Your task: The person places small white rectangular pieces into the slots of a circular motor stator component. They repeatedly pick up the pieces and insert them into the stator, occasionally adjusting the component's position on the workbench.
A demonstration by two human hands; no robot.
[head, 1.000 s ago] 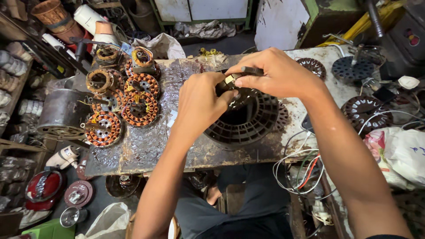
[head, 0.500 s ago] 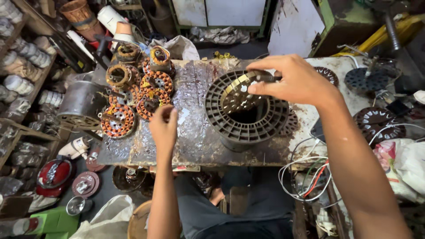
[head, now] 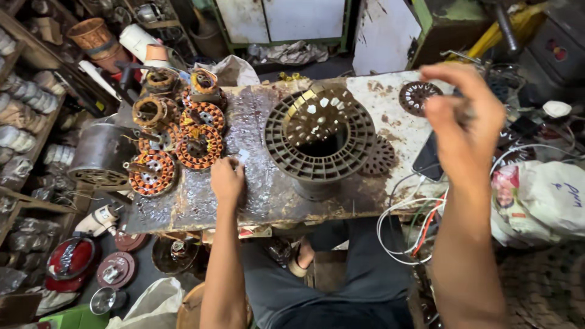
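This is a cramped motor repair workshop. A stained, worn bench (head: pixel 268 195) carries copper-wound stators (head: pixel 183 143) and a dark ribbed housing (head: pixel 321 137). Metal parts crowd the shelves (head: pixel 24 122), loose wires (head: pixel 408 225) hang off the bench, and motor covers (head: pixel 91 268) lie on the floor.

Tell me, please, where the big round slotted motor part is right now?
In the head view, the slotted motor part stands mid-workbench, between the left hand and the raised right hand.
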